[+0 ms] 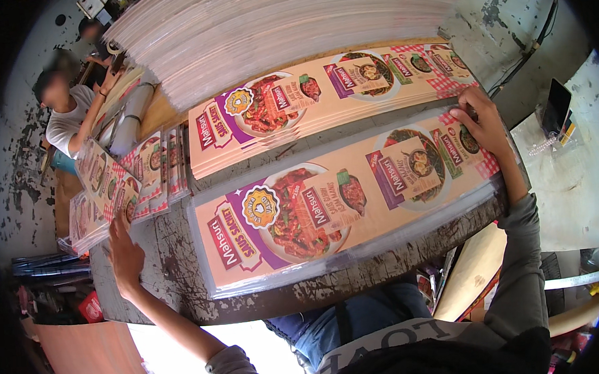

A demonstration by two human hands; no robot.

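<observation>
Left of the sleeve [344, 205], the left hand [123, 254] lies flat and open on the table [175, 261], fingers spread, holding nothing, just beside small packs [103, 190]. The sleeve, a clear plastic bag around a long printed sheet stack, lies across the table's near side; it looks light, floppy and slick, best taken at its ends. At its far right end, the right hand [485, 120] presses curled fingers on the corner, perhaps pinching it.
</observation>
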